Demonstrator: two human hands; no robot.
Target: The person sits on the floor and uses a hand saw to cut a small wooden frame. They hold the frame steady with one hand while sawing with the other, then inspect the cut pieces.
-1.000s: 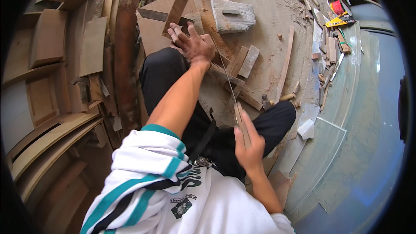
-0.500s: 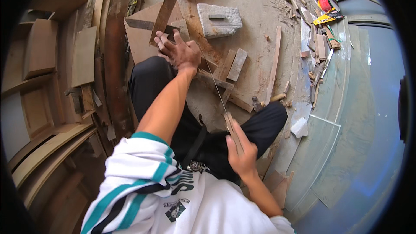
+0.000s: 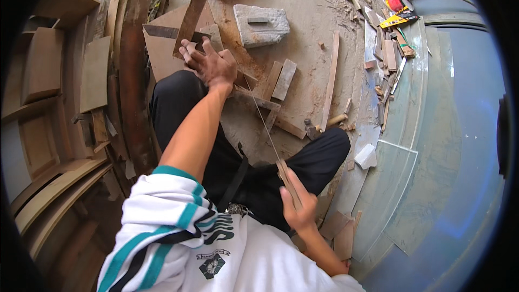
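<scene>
My left hand [image 3: 210, 66] lies beside my left knee, its fingers bent over the lower end of a long wooden strip [image 3: 193, 13]. That strip crosses a darker wooden strip [image 3: 162, 31], and a flat brown board [image 3: 162, 62] is under them. In front of my lap, my right hand [image 3: 300, 203] is closed round the wooden handle of a saw [image 3: 283, 172]. From the handle a thin line, seemingly the blade edge-on, runs up to the wood by my left hand. Where it meets the wood is partly hidden by that hand.
A pale stone block [image 3: 261, 26] with a small grey bar on it lies ahead. Nearer are short wood pieces [image 3: 284, 80] and a hammer [image 3: 324, 127]. Glass sheets [image 3: 400, 184] and offcuts [image 3: 389, 57] line the right; wooden panels [image 3: 94, 73] stack up on the left.
My right hand has drawn the saw handle back toward my body. The left hand keeps its place on the wood. The whole view has shifted slightly.
</scene>
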